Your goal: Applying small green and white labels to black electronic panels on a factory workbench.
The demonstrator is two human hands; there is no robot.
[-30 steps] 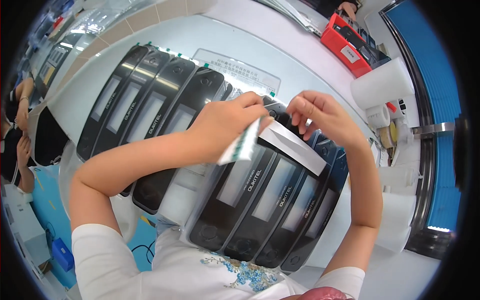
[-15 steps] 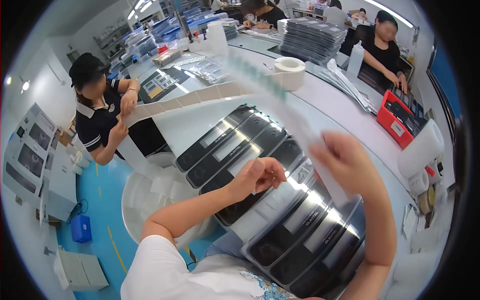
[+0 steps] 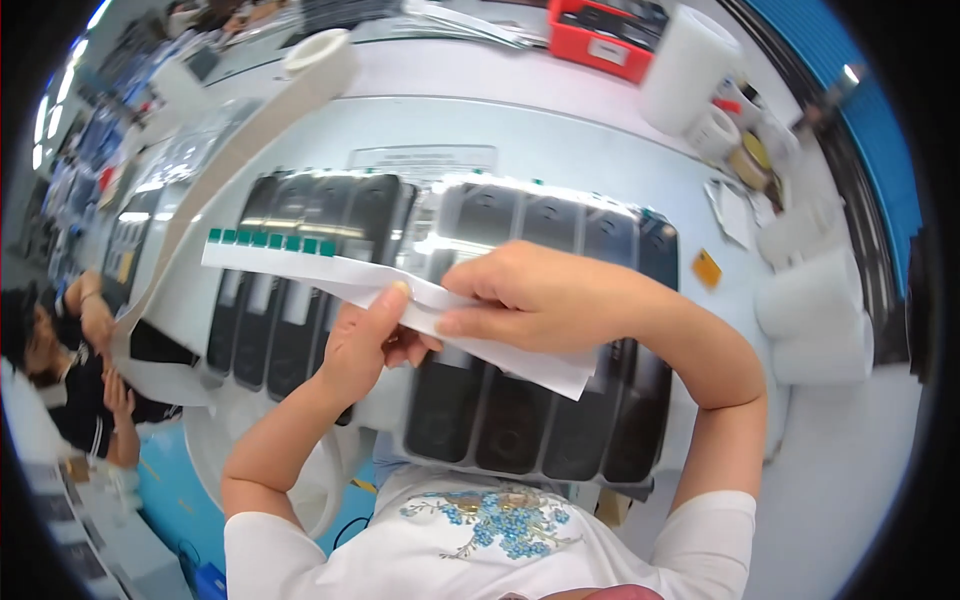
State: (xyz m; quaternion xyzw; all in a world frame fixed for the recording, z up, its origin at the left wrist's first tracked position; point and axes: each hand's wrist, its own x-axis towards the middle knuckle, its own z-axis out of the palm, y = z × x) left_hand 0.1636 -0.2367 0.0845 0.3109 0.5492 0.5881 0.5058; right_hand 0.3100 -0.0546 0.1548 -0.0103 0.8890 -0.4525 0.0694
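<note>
White strip [image 3: 418, 316], bent mid-length, green tabs [image 3: 276, 241] lining left end; left fingers [image 3: 384, 310], right fingers [image 3: 482, 323] pinching middle.

The strip [image 3: 275, 262] is white with a row of green tabs [image 3: 260, 240] at one end. The panels [image 3: 580, 430] are black. The shirt [image 3: 370, 560] is white with a blue floral pattern [image 3: 515, 525]. The bin [image 3: 625, 68] is red, the floor [image 3: 190, 490] blue, the bench [image 3: 570, 150] pale, the card [image 3: 707, 268] orange.
</note>
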